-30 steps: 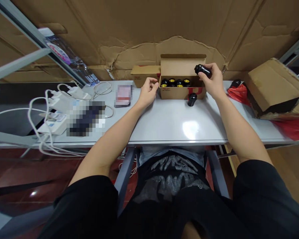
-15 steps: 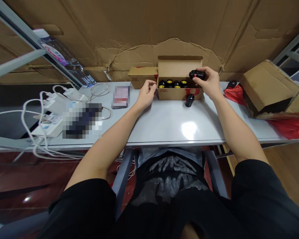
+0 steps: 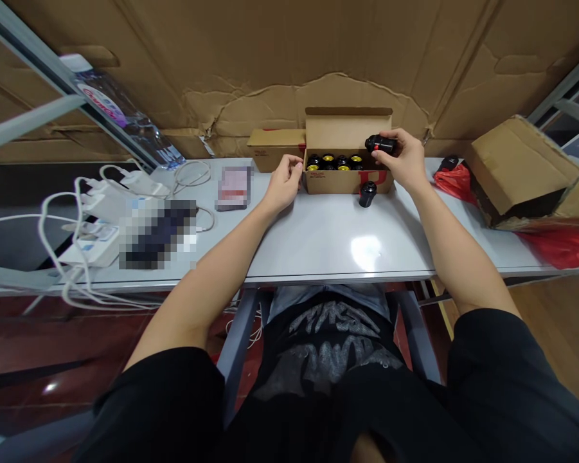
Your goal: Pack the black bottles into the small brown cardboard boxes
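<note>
Above the right end of the open carton (image 3: 335,185), the right hand (image 3: 405,157) pinches a black cylinder (image 3: 380,144) between thumb and fingers, keeping it nearly level. At the carton's left end, the left hand (image 3: 283,184) has bent fingers with the thumb close to them; whether they grip the cardboard, I cannot tell. Inside the carton sit more black pieces (image 3: 343,159), some showing yellow rings. On the white table (image 3: 313,241), just in front of the carton, stands a single black piece (image 3: 367,194).
</note>
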{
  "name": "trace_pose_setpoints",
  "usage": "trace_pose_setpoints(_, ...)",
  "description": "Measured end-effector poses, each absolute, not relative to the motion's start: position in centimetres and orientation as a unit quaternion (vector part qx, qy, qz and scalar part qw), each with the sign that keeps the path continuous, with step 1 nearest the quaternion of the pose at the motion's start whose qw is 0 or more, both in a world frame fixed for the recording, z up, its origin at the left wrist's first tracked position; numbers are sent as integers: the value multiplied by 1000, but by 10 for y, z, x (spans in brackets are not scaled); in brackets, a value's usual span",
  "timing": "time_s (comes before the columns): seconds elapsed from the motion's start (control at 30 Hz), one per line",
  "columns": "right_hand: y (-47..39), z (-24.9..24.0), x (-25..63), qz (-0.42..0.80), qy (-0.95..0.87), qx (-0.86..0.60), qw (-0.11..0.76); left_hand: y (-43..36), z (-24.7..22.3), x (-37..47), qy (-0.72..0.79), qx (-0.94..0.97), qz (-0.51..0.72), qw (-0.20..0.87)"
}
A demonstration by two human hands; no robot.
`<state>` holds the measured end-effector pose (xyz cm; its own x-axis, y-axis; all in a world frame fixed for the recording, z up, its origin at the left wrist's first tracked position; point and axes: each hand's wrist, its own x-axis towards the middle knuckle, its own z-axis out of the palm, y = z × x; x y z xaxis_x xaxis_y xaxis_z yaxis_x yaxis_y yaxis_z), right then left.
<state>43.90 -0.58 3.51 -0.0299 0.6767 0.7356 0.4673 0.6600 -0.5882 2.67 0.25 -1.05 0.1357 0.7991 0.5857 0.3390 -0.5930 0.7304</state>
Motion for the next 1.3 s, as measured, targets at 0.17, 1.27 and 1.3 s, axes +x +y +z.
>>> trace_pose_setpoints(0.17, -16, 43, 434, 118, -700, -420, 565, 2, -11, 26, 397, 725, 521, 214)
trace_pose_setpoints(1.27, -28, 50, 431, 56, -715, -458, 526, -10, -3, 28, 407, 720, 503, 250)
trace_pose_setpoints(1.3, -27, 50, 431, 54, -713, -458, 528, -11, -2, 28, 407, 720, 504, 248)
